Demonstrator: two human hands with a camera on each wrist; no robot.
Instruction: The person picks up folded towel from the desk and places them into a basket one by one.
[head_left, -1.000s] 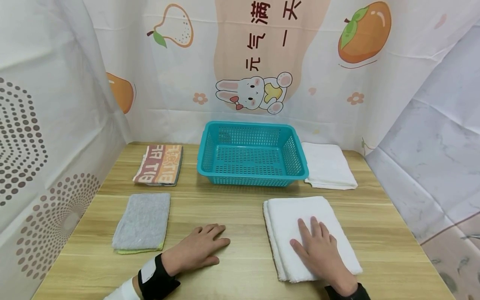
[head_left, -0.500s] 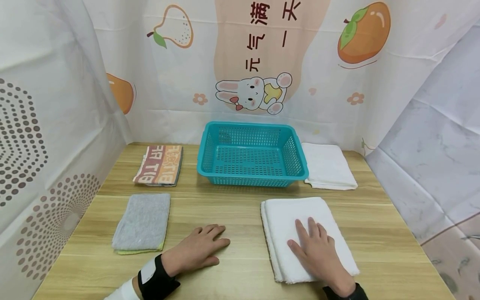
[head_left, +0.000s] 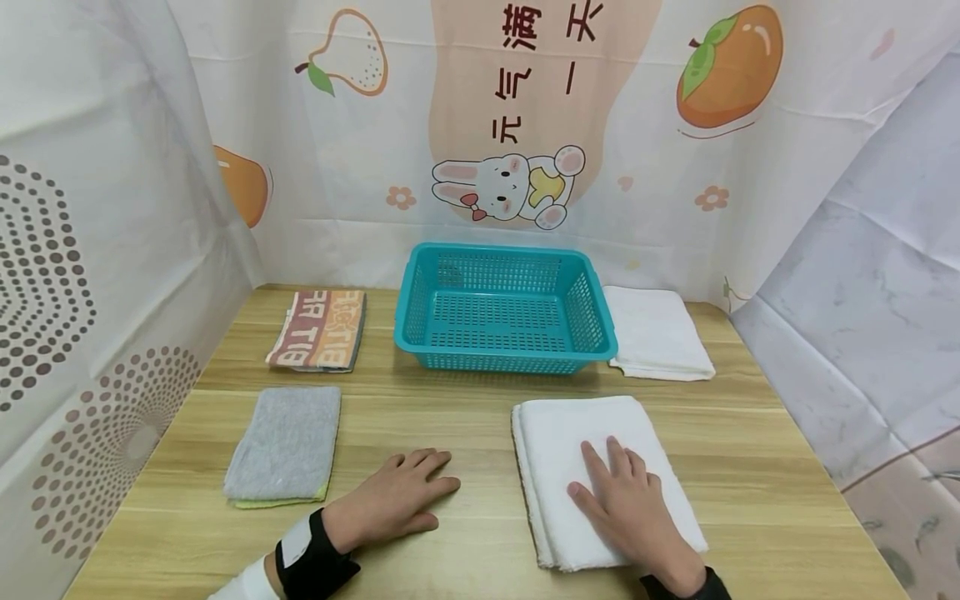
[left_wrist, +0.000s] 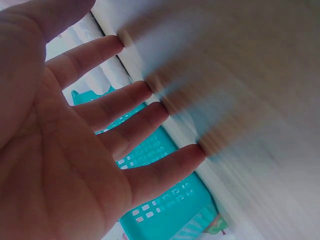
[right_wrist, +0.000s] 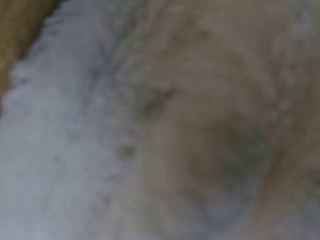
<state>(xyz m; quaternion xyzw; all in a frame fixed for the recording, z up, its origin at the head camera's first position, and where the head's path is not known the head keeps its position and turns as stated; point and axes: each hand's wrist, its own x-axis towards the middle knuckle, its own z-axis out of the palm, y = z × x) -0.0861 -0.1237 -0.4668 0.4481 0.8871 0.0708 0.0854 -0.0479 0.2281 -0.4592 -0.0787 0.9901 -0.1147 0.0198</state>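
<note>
Under my right hand (head_left: 626, 508) lies a folded white towel (head_left: 577, 442) with a brownish lower edge along its left side. The fingers of that hand are spread out flat on top of it. My left hand (head_left: 393, 496) rests palm down on the wooden table, fingers extended, holding nothing. In the left wrist view the fingertips (left_wrist: 192, 152) of the left hand touch the table top. The right wrist view is blurred; pale towel cloth (right_wrist: 40, 170) fills its left part.
A teal plastic basket (head_left: 502, 362) stands at the back middle. Behind it to the right lies another folded white towel (head_left: 656, 333). On the left are a grey folded cloth (head_left: 285, 446) and a patterned orange-and-red folded cloth (head_left: 318, 329). Printed curtains enclose the table.
My right hand and the white towel beneath it have slid a little to the left and slightly toward me. The left hand has stayed in place.
</note>
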